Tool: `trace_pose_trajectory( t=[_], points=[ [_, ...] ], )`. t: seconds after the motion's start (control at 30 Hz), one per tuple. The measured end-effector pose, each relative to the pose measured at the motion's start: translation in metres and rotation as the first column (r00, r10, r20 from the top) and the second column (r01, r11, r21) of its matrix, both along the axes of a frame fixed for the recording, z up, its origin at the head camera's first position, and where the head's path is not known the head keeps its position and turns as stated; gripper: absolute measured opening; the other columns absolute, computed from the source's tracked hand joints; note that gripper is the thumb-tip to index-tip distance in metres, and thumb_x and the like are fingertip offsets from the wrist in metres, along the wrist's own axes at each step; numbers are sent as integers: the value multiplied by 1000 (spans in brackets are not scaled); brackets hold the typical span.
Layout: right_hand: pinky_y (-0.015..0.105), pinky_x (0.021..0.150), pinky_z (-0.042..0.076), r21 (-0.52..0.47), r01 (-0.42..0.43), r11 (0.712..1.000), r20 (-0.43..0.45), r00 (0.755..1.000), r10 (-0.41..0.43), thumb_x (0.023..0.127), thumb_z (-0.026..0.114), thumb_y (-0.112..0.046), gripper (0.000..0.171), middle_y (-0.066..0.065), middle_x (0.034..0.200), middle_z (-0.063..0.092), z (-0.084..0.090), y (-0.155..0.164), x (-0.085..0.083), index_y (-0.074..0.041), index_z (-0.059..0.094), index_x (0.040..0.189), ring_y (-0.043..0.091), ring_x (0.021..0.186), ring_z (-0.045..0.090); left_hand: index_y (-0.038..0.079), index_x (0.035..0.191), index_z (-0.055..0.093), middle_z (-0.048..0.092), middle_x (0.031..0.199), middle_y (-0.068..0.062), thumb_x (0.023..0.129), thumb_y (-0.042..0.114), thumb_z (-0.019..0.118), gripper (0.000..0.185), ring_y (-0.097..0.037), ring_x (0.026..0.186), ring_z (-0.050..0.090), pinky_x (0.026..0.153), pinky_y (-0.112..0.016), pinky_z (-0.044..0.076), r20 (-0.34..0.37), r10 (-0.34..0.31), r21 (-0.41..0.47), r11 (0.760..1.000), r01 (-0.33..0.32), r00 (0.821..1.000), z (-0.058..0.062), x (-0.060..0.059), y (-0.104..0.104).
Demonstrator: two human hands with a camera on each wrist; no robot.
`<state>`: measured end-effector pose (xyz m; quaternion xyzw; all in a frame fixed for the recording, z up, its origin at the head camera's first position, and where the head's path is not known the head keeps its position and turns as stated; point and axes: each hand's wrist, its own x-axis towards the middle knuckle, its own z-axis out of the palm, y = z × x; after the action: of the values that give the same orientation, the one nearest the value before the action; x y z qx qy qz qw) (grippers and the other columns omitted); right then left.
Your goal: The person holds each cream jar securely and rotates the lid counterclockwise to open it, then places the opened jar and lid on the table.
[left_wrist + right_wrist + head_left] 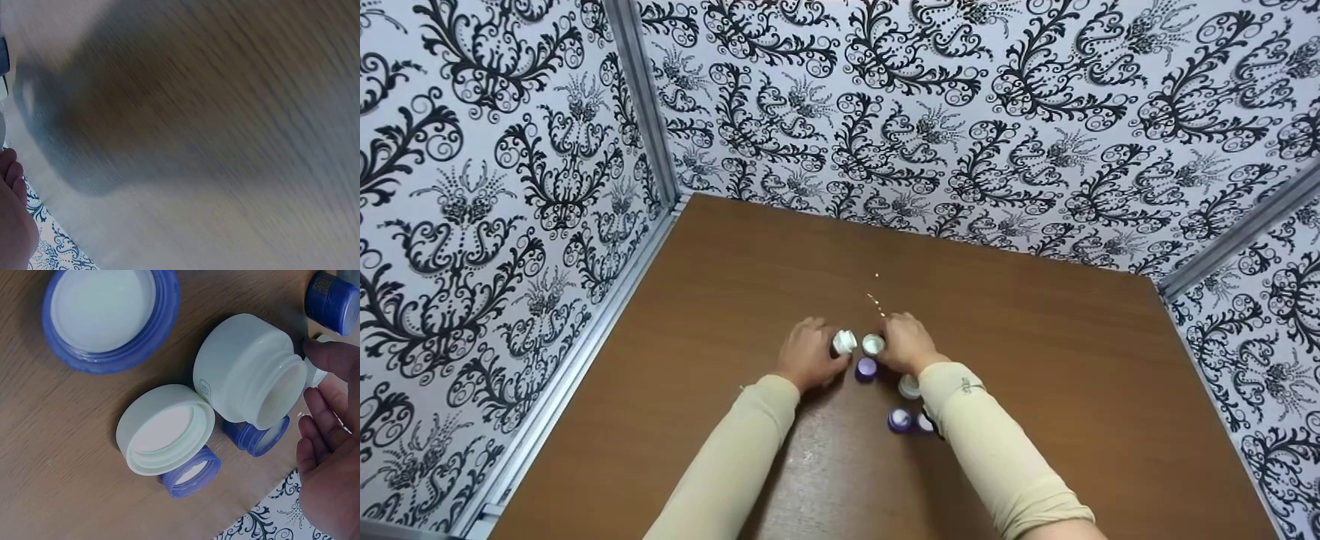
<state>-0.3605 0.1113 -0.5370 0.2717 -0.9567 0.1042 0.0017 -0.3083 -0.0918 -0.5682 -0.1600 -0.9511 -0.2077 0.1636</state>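
In the head view the left hand [810, 354] grips a small white jar [845, 343], which tilts toward the right. Only its curled fingers and the palm edge show in the left wrist view. Facing it, the right hand [906, 343] holds a small round white container [873, 345] between thumb and fingers; in the right wrist view a thumb and fingers [322, 430] mostly cover it. A purple jar [866, 369] stands just in front, between the hands. Under the right wrist are a larger open white jar [247, 371] and a white lid [163, 430].
A large purple lid [107, 309] lies inside up, with a smaller purple lid [192, 473] beyond the white one. Behind the large white jar is an open blue-purple jar [256, 437]. Small white bits [874, 301] dot the brown table [750, 255]. Patterned walls [840, 112] border it.
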Motion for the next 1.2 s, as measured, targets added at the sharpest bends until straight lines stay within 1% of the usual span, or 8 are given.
trace_pose_trajectory(
  t=[0.2,0.37,0.47,0.63,0.8,1.0,1.13,1.2],
  points=[
    [50,85,47,5,15,1000,-11,1000,-15,72,83,-19,27,12,91,64,0,4,3,-3,69,89,37,95,59,8,93,73,68,100,-11,78,38,75,34,-32,100,63,97,-42,45,22,0,11,1000,-1,1000,1,1,6],
    [50,88,46,26,48,999,15,999,-48,73,81,-18,27,12,95,64,2,6,6,-3,66,90,36,99,58,7,90,74,68,98,-12,77,37,77,32,-31,97,63,93,-42,47,50,20,19,1000,-21,999,2,2,10],
    [51,90,45,32,56,998,28,998,-57,72,80,-17,30,13,100,66,4,7,8,-4,68,95,35,102,57,8,95,75,68,97,-11,78,35,78,32,-30,96,63,92,-41,47,53,14,30,999,-16,998,1,2,12],
    [51,89,46,21,30,999,16,999,-31,71,81,-14,34,13,102,67,5,9,9,-6,72,102,36,101,58,8,100,75,67,97,-12,79,33,79,33,-32,96,63,93,-42,46,59,3,37,999,-5,998,0,1,14],
    [51,88,46,31,6,999,-4,1000,-6,69,79,-10,39,15,103,67,7,11,9,-4,72,106,37,100,58,6,103,75,67,100,-13,80,33,80,36,-35,99,63,94,-44,46,76,10,41,999,-13,997,0,2,15],
    [50,87,47,23,-12,1000,-26,1000,12,65,74,-8,37,14,100,66,11,13,10,-1,70,101,36,98,58,6,109,74,66,107,-15,81,34,80,40,-36,107,60,98,-46,44,96,25,40,999,-29,995,-6,-1,15],
    [51,89,47,-2,-37,999,-47,998,36,69,76,-7,35,13,100,66,12,13,11,-1,70,103,36,100,58,5,106,74,65,109,-16,82,37,79,40,-37,109,59,98,-48,44,104,49,27,998,-52,993,-6,-1,14],
    [51,87,47,-3,-49,999,-84,995,48,71,76,-7,31,11,98,66,11,13,13,-2,70,101,36,99,59,4,104,73,64,112,-17,82,39,78,42,-37,110,59,99,-48,43,115,61,13,998,-63,991,-6,-1,14]
  ],
)
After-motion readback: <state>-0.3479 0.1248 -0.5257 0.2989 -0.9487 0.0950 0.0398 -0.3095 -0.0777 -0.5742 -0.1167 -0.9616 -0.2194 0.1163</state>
